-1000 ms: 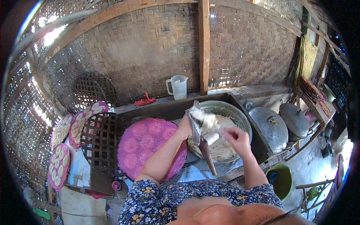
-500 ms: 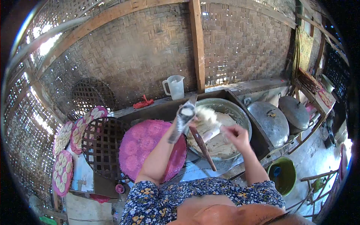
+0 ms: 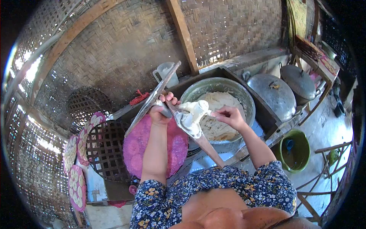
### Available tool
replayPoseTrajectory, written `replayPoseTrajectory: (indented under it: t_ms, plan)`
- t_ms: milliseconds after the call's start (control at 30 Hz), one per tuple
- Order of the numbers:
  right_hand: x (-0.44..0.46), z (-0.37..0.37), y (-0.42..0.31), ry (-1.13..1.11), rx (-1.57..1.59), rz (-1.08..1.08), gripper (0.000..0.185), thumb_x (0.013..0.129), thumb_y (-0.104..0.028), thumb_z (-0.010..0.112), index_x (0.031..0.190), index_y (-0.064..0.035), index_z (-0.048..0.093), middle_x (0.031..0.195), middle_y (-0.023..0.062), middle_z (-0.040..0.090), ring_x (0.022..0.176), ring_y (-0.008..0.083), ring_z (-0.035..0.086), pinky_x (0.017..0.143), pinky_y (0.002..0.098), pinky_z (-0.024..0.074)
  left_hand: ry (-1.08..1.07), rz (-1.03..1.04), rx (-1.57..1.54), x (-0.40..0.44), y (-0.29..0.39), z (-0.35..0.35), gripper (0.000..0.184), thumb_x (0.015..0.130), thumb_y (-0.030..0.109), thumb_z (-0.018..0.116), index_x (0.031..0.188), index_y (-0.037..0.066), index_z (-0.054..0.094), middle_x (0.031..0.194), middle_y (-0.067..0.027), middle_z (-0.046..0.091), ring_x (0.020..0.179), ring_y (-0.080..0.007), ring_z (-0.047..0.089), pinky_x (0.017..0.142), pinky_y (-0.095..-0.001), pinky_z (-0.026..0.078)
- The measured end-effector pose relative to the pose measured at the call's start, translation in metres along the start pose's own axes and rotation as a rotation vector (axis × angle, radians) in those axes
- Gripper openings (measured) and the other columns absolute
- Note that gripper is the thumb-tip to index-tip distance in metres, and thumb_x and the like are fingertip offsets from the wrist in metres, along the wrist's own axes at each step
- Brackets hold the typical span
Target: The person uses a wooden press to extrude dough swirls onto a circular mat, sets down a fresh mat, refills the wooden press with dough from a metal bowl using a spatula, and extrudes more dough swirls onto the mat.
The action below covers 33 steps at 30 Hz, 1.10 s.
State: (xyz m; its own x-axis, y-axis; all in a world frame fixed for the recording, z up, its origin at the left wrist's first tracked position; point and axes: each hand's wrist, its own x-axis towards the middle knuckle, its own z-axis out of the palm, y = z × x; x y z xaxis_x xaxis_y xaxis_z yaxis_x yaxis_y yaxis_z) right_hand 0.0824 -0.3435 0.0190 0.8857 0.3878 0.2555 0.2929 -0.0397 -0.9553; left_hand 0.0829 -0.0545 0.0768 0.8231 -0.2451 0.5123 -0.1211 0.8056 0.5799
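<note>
Metal basin (image 3: 244, 89), one, holding pale dough (image 3: 228, 100); two lidded pots (image 3: 271, 95) at right. Head view: the left hand (image 3: 162, 110) curls around one metal tube (image 3: 166, 112) between two wooden bars (image 3: 152, 100); the right hand (image 3: 230, 117), apart, is nearly closed, fingertips at one dough-smeared white cylinder (image 3: 196, 113), which lies between the hands.
</note>
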Motion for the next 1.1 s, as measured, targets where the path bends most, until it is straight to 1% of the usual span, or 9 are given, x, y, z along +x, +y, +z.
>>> replayPoseTrajectory:
  t_ms: [300,400,433,500,600,767,867,1000,1100]
  plan:
    - [-0.024,-0.031,0.017,-0.073,0.024,-0.004,0.021,0.075,-0.018,0.069,0.087,-0.0010,0.065,0.079,0.0078,0.065,0.070,0.0102,0.061,0.061,0.0246,0.0474,0.026,0.111,-0.010,-0.013,0.020,-0.014,0.026,0.057,0.016,0.063,0.082,0.012,0.054,0.088,-0.0045,0.046,0.083,-0.0234,0.051,0.088,-0.0433,0.042]
    - [-0.026,-0.043,0.016,0.041,-0.303,0.141,0.027,0.077,-0.026,0.067,0.090,-0.0018,0.065,0.079,0.0082,0.065,0.068,0.0124,0.062,0.061,0.0268,0.0477,0.066,0.212,-0.048,-0.017,0.048,-0.016,0.026,0.057,0.016,0.062,0.081,0.014,0.054,0.088,-0.0043,0.047,0.085,-0.0247,0.050,0.091,-0.0452,0.038]
    - [-0.026,-0.037,-0.017,0.023,-0.703,0.290,0.037,0.078,-0.038,0.063,0.090,-0.0027,0.065,0.091,0.0103,0.065,0.083,0.0145,0.061,0.071,0.0300,0.0465,0.074,0.250,-0.045,-0.019,0.057,-0.020,0.026,0.056,0.017,0.062,0.081,0.014,0.054,0.088,-0.0041,0.047,0.086,-0.0247,0.049,0.091,-0.0459,0.036]
    - [-0.026,-0.032,0.014,0.088,-1.003,-0.088,0.052,0.079,-0.052,0.055,0.097,-0.0048,0.064,0.106,0.0141,0.060,0.102,0.0194,0.054,0.083,0.0337,0.0419,0.014,0.277,-0.028,-0.018,0.067,-0.004,0.026,0.056,0.017,0.062,0.081,0.015,0.054,0.090,-0.0044,0.048,0.087,-0.0255,0.048,0.090,-0.0464,0.036]
    - [-0.030,0.031,-0.029,-0.219,0.245,0.035,0.071,0.076,-0.067,0.045,0.114,-0.0083,0.055,0.112,0.0169,0.055,0.113,0.0246,0.045,0.092,0.0385,0.0355,0.016,0.303,0.085,-0.020,0.070,0.031,0.025,0.058,0.019,0.063,0.081,0.015,0.055,0.090,-0.0053,0.047,0.086,-0.0270,0.049,0.089,-0.0476,0.036]
    - [-0.054,0.127,-0.097,-0.970,1.546,0.327,0.099,0.065,-0.083,0.033,0.129,-0.0066,0.032,0.101,0.0279,0.052,0.051,0.0197,0.055,0.042,0.0279,0.0462,-0.378,0.247,0.226,-0.039,0.068,0.065,0.025,0.070,0.016,0.059,0.093,0.009,0.058,0.102,-0.0072,0.047,0.099,-0.0353,0.051,0.081,-0.0486,0.046]
    - [-0.053,0.122,-0.091,-0.993,1.491,0.291,0.092,0.068,-0.073,0.042,0.128,-0.0047,0.029,0.099,0.0301,0.050,0.042,0.0175,0.049,0.032,0.0228,0.0391,0.068,0.045,0.620,-0.084,0.093,0.081,0.064,0.067,0.018,0.069,0.124,0.007,0.042,0.130,-0.0123,0.035,0.113,-0.0324,0.044,0.090,-0.0472,0.042]
    - [-0.049,0.107,-0.121,-0.692,1.301,0.264,0.096,0.065,-0.036,0.073,0.135,-0.0052,0.016,0.115,0.0291,0.042,0.058,0.0224,0.058,0.033,0.0217,0.0449,-0.141,0.010,1.068,-0.158,0.108,0.071,0.060,0.071,0.022,0.069,0.122,0.001,0.044,0.120,-0.0157,0.050,0.105,-0.0227,0.054,0.090,-0.0396,0.043]
    - [-0.038,0.119,-0.150,-0.521,0.776,0.069,0.107,0.063,-0.033,0.072,0.139,-0.0065,0.002,0.125,0.0277,0.038,0.063,0.0210,0.060,0.031,0.0194,0.0408,0.139,-0.175,1.260,-0.177,0.097,0.099,0.057,0.066,0.022,0.074,0.112,0.000,0.051,0.115,-0.0143,0.056,0.106,-0.0216,0.054,0.093,-0.0377,0.040]
